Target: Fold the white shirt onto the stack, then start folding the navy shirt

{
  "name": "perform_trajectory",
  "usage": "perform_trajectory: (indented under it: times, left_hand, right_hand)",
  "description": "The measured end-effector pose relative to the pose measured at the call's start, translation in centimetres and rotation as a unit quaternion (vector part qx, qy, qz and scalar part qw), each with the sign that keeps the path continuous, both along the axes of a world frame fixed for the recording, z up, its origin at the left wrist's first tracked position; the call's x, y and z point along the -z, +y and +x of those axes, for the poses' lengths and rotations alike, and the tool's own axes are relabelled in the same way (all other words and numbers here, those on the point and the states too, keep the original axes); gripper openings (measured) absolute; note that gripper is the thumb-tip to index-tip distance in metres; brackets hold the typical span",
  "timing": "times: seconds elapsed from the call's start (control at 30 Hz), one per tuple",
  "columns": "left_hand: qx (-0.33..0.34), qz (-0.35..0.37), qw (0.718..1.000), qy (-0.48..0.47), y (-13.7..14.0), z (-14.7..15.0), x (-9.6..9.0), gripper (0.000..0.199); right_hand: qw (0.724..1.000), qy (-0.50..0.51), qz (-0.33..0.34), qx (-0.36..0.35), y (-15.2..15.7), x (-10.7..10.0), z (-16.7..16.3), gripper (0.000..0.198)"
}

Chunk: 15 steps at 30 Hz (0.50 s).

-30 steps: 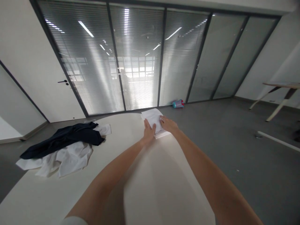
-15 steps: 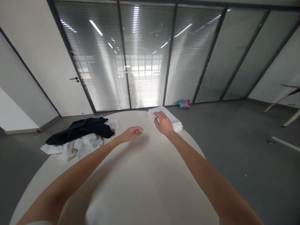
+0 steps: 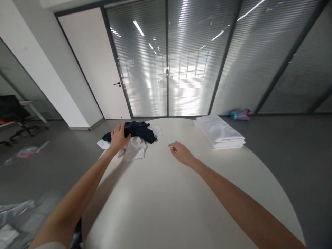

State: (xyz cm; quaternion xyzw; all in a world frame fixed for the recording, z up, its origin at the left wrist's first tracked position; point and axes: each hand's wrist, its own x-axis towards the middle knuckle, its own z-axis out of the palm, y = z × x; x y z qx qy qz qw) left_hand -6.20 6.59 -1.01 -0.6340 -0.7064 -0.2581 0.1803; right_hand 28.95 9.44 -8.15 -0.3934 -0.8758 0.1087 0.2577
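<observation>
My left hand (image 3: 119, 136) is over the left end of a crumpled dark navy garment (image 3: 140, 130), fingers apart; whether they touch the fabric I cannot tell. Under and in front of that garment lies rumpled white cloth (image 3: 136, 148), with another white corner (image 3: 156, 130) showing on its right. My right hand (image 3: 181, 153) is above the middle of the round white table (image 3: 166, 200), its fingers loosely bent and holding nothing. To its right, near the far edge, sits a neat stack of folded white cloth (image 3: 220, 131).
A blue and red patterned object (image 3: 241, 114) lies on the floor by the blind-covered glass wall. Behind on the left are a white door (image 3: 95, 62) and a dark office chair (image 3: 12, 110). Clear plastic wrapping (image 3: 17, 209) lies on the floor at lower left.
The view has swung left. My left hand has moved left to the dark garment. My right hand has come away from the folded white stack toward the table's middle.
</observation>
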Motion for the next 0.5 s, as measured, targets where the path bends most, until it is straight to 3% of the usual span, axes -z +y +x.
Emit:
perform_trajectory:
  times: [0.17, 0.3, 0.4, 0.5]
  left_hand:
    - [-0.056, -0.111, 0.990, -0.064, 2.8, -2.8, -0.3, 0.075]
    - [-0.060, -0.115, 0.991, -0.042, 3.8, -3.2, -0.7, 0.038]
    - [-0.072, -0.017, 0.995, -0.072, 4.1, -2.3, -2.0, 0.033]
    - [-0.021, 0.161, 0.982, -0.099, 3.7, -0.1, -4.6, 0.030]
  right_hand:
    - [0.998, -0.056, 0.035, 0.011, -0.2, -0.1, -0.1, 0.029]
    - [0.998, -0.050, 0.034, 0.010, -0.3, -0.1, -0.2, 0.032]
    - [0.999, -0.043, 0.029, 0.012, -0.4, 0.0, -0.1, 0.037]
    - [1.000, -0.003, -0.001, 0.010, -0.3, 0.2, -0.1, 0.037]
